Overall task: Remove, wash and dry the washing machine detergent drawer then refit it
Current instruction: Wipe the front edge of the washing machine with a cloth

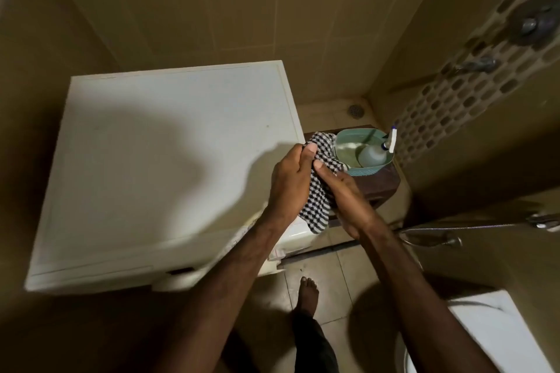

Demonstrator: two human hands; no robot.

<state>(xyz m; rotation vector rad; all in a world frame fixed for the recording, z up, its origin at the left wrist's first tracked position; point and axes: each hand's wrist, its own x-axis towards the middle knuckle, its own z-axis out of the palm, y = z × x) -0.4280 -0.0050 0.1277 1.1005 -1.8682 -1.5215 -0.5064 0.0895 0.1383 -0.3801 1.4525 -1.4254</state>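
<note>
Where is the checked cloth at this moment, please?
In the head view, the checked cloth is right of centre, held between the left hand and right hand, beside the washing machine's right edge, near the green basin.

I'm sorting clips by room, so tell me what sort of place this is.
Most likely a home bathroom: a round metal floor drain in the corner, a metal shower hose on the beige tiled wall, and a white washing machine.

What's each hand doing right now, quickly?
Left hand: closed on the checked cloth, thumb pressed on top.
Right hand: closed on the same cloth from the other side.
</note>
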